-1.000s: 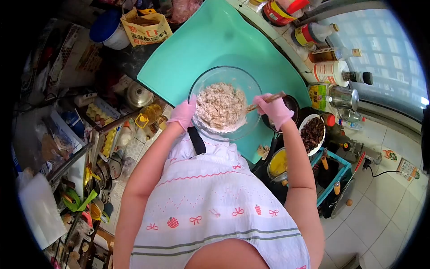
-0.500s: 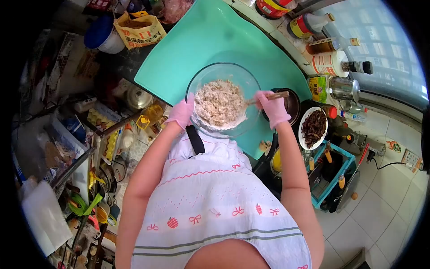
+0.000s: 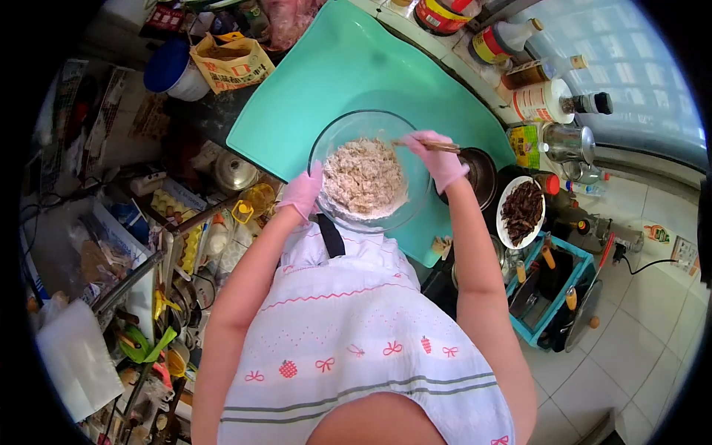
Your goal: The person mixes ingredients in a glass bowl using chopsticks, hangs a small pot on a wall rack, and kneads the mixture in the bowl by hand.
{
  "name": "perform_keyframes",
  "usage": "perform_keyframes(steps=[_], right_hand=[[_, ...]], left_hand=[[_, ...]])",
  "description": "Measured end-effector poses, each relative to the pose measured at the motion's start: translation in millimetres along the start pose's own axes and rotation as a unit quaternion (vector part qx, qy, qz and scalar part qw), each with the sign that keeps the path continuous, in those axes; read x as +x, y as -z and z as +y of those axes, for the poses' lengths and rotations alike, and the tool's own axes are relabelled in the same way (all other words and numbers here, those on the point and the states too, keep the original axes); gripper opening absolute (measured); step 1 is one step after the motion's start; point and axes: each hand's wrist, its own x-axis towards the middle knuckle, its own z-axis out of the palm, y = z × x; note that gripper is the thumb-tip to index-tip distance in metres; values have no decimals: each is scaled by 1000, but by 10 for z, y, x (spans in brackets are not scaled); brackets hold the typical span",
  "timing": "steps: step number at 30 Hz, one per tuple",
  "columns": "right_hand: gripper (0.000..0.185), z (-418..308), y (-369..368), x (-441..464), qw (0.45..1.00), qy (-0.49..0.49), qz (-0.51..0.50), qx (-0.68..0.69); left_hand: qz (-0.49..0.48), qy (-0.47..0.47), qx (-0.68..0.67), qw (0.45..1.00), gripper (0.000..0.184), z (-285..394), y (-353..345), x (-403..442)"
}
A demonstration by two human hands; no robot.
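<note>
A clear glass bowl [image 3: 371,117] with a crumbly, floury mixture [image 3: 363,178] inside stands on the turquoise mat [image 3: 326,74]. My left hand [image 3: 302,191], in a pink glove, grips the bowl's left rim. In its pink glove, my right hand [image 3: 436,158] is closed round wooden chopsticks [image 3: 443,147] above the bowl's upper right rim. The chopsticks lie nearly level, their tips pointing left over the bowl. Whether the tips touch the mixture cannot be made out.
Right of the mat are a dark pan [image 3: 480,178], a white plate of dark food [image 3: 521,213] and a blue basket [image 3: 586,259] with handled tools. Several bottles line the window sill. A paper bag [image 3: 233,63] and a blue-lidded tub [image 3: 189,83] stand at the upper left.
My right hand has moved up and slightly left with the chopsticks, whose tips have swung higher along the bowl's right side. My left hand still holds the left rim.
</note>
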Motion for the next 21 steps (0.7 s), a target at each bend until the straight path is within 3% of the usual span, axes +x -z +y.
perform_keyframes(steps=[3, 6, 7, 10, 13, 15, 18, 19, 21], right_hand=[[21, 10, -132, 134, 988, -6, 10, 154], [18, -77, 265, -55, 930, -316, -137, 131], [16, -248, 409, -127, 902, -368, -128, 188], [13, -237, 446, -130, 901, -350, -130, 222], [17, 42, 95, 249, 978, -123, -142, 86], [18, -231, 10, 516, 984, -54, -165, 40], [23, -373, -23, 702, 968, -8, -243, 62], [24, -243, -7, 732, 970, -19, -227, 85], [25, -260, 289, 805, 948, -146, -259, 112]], left_hand=[[-18, 10, -6, 1000, 79, 2, 19, -21], [-12, 9, -6, 1000, 79, -5, 0, -15], [-4, 7, -3, 1000, 79, -8, -3, -10], [6, 2, -15, 1000, 79, 38, 6, -69], [6, 7, -17, 1000, 79, 65, 10, -84], [-4, -2, -27, 1000, 78, 95, 41, -129], [-11, 10, -4, 1000, 77, 35, 16, -77], [-7, 16, 4, 1000, 77, 21, 2, -30], [1, 21, 13, 1000, 76, 6, -13, 0]])
